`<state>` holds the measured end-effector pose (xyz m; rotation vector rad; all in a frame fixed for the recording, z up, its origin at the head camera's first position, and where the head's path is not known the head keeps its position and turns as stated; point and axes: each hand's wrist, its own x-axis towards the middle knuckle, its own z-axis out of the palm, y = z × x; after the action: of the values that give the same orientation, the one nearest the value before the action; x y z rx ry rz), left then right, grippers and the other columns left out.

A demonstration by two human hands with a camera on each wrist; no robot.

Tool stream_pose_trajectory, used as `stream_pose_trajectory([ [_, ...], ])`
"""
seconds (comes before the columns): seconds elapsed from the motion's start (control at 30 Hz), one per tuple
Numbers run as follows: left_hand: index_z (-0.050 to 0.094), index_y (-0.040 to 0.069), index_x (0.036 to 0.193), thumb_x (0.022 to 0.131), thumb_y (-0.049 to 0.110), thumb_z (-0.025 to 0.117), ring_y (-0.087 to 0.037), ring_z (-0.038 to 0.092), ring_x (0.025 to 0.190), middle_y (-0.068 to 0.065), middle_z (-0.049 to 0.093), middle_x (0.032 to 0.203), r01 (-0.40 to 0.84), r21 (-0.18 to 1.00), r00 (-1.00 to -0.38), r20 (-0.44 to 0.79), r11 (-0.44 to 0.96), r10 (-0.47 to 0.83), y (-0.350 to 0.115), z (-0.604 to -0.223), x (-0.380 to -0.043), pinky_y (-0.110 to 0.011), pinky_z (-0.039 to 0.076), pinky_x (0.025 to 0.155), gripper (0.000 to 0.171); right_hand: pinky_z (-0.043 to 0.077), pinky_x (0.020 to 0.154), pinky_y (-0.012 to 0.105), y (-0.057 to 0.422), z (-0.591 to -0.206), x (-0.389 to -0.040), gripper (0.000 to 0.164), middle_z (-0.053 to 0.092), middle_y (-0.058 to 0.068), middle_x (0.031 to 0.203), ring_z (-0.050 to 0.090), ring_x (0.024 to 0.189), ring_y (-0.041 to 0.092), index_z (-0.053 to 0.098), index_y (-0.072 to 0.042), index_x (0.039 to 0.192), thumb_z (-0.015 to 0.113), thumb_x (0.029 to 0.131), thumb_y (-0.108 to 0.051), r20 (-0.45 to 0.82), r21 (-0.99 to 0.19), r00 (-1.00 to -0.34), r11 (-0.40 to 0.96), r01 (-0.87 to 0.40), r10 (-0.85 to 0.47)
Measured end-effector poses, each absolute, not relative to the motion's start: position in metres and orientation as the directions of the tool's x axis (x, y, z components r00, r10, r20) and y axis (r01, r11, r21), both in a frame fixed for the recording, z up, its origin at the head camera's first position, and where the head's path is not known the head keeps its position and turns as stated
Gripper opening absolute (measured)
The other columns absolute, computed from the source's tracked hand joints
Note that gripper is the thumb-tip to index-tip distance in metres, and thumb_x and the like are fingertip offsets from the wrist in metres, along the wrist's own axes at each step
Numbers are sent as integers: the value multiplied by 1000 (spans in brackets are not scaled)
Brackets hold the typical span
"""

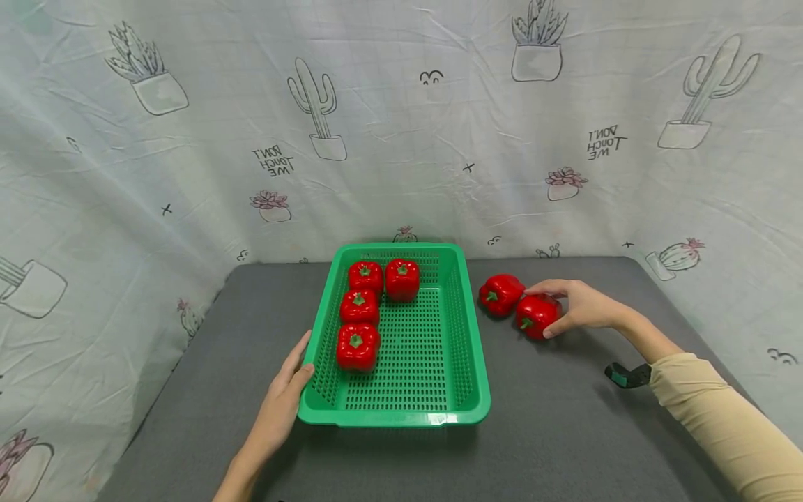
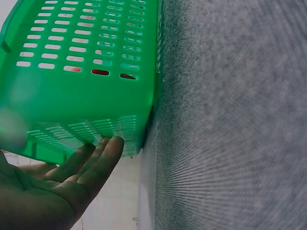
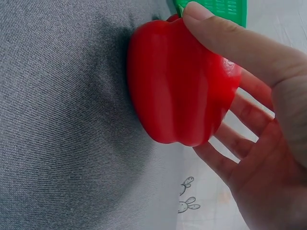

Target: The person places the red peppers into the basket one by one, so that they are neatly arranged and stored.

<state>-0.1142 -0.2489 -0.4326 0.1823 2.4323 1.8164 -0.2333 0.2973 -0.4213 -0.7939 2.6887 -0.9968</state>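
Note:
My right hand (image 1: 580, 305) grips a red bell pepper (image 1: 533, 321) on the grey table, right of the basket. In the right wrist view the thumb (image 3: 225, 33) lies over the near side of that pepper (image 3: 177, 86), with the other fingers behind it. Another red bell pepper (image 1: 500, 294) lies just left of it. The green plastic basket (image 1: 478, 376) holds several red bell peppers along its left and back sides. My left hand (image 1: 282, 397) rests at the basket's left side. In the left wrist view its fairly straight fingers (image 2: 103, 163) touch the perforated wall (image 2: 76, 100).
A grey cloth (image 1: 564, 432) covers the table. Behind it hangs a pale curtain (image 1: 401, 139) printed with cacti, which also runs along both sides. A small black and green device (image 1: 627, 376) is at the right wrist, by the beige sleeve (image 1: 709, 411).

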Motion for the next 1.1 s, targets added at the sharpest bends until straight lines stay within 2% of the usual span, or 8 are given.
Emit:
stream_pose_trajectory([
  [0.2,21,27,158,107,33,44,-20,33,136,-3,26,157,28,955,-989,-17,295,150,-249,-433,-114,-16,35,94,56,42,96,53,303,-427,-236,71,59,4,130,51,117,27,61,-9,132,91,71,-27,27,-658,-850,631,-411,-526],
  [0.77,20,25,158,107,33,44,-21,35,134,-3,26,157,23,952,-989,-24,305,148,-248,-430,-114,-20,37,95,57,44,93,54,307,-423,-231,67,58,6,131,50,118,27,59,-9,134,87,77,-29,31,-682,-866,623,-383,-498],
  [1.1,19,24,159,107,34,43,-23,30,138,-3,24,158,43,952,-987,-6,303,160,-248,-430,-113,-16,34,95,58,44,93,50,304,-420,-224,65,60,0,127,52,114,20,60,-14,133,87,76,-29,53,-705,-876,603,-373,-479],
])
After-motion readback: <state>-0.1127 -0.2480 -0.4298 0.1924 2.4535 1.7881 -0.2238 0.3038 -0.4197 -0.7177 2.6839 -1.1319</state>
